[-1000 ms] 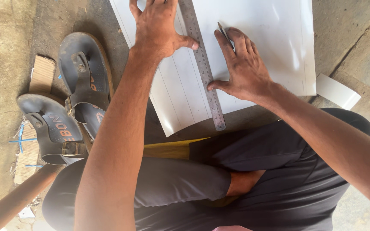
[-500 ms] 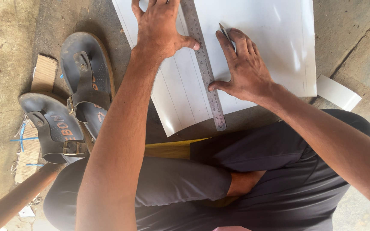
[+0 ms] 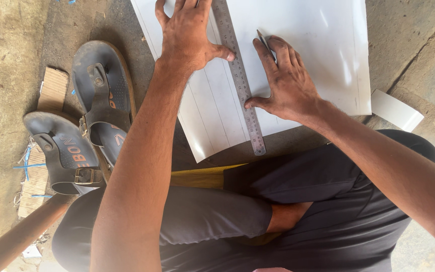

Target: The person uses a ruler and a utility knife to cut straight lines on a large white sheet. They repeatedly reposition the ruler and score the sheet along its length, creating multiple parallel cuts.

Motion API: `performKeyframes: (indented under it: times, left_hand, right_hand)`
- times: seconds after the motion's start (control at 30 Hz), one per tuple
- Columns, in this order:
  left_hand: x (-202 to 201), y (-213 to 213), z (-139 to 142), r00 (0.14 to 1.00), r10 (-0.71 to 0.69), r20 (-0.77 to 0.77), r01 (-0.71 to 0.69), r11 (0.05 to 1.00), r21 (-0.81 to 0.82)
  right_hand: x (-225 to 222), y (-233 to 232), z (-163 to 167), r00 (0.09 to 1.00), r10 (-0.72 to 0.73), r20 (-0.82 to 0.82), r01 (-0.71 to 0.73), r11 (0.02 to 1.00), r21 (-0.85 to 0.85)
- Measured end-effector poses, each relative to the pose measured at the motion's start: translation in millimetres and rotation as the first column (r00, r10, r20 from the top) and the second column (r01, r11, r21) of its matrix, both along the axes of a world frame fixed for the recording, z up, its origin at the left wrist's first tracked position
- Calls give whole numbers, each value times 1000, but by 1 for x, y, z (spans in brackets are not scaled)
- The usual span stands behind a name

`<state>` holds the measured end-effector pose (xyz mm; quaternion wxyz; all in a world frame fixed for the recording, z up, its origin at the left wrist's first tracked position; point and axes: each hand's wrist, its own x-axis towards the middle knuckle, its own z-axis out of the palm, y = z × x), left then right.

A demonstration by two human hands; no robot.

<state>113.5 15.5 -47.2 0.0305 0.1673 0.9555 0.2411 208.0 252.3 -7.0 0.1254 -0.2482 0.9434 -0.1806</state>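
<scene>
Steel ruler: long grey metal ruler (image 3: 239, 80) lying flat on a white glossy sheet (image 3: 308, 30), running from the top edge of the view down past the sheet's near edge onto the concrete floor (image 3: 6, 55).
White sheet: large, smooth, with faint parallel pencil lines left of the ruler; its near-left corner points toward the person's lap.
Left hand: left hand (image 3: 187, 35) spread wide, palm down on the sheet just left of the ruler, thumb tip touching the ruler's left edge.
Right hand: right hand (image 3: 288, 83) flat on the sheet just right of the ruler, thumb tip against the ruler's right edge; a thin dark pencil (image 3: 264, 41) is pinched along the forefinger, its tip near the ruler.
Sandals: pair of worn dark grey sandals (image 3: 89, 116) on the floor off the sheet's left edge, lettering on the straps, metal buckles.
Cardboard: small brown corrugated cardboard scraps (image 3: 54, 88) left of the sandals, with thin blue bits beside the lower one.
White strip: small white offcut (image 3: 396, 110) on the floor off the sheet's near-right corner.
Person: seated cross-legged in dark grey trousers (image 3: 328, 211), a yellow cloth (image 3: 197, 177) showing beneath the sheet's near edge.
</scene>
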Motion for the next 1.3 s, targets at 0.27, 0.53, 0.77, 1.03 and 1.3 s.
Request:
performKeyframes:
  times: [0.27,0.53,0.77,1.03,1.3]
  left_hand:
    - [1,-1,-4,1000,-7,-9,7,999,-33]
    - [-8,4,10,990,27,140,-7,990,-139]
    - [-15,5,34,973,37,226,-4,990,-143]
    - [-13,7,47,963,51,265,-14,990,-141]
    - [-14,10,44,962,65,264,-26,988,-150]
  right_hand:
    - [0,1,-1,1000,4,-5,-4,1000,-5]
    - [-5,-5,7,999,-24,21,24,999,37]
    - [-12,-12,23,996,-62,63,58,996,64]
    - [-15,-14,31,990,-69,122,61,996,68]
    - [-14,-8,25,982,-95,162,82,993,82]
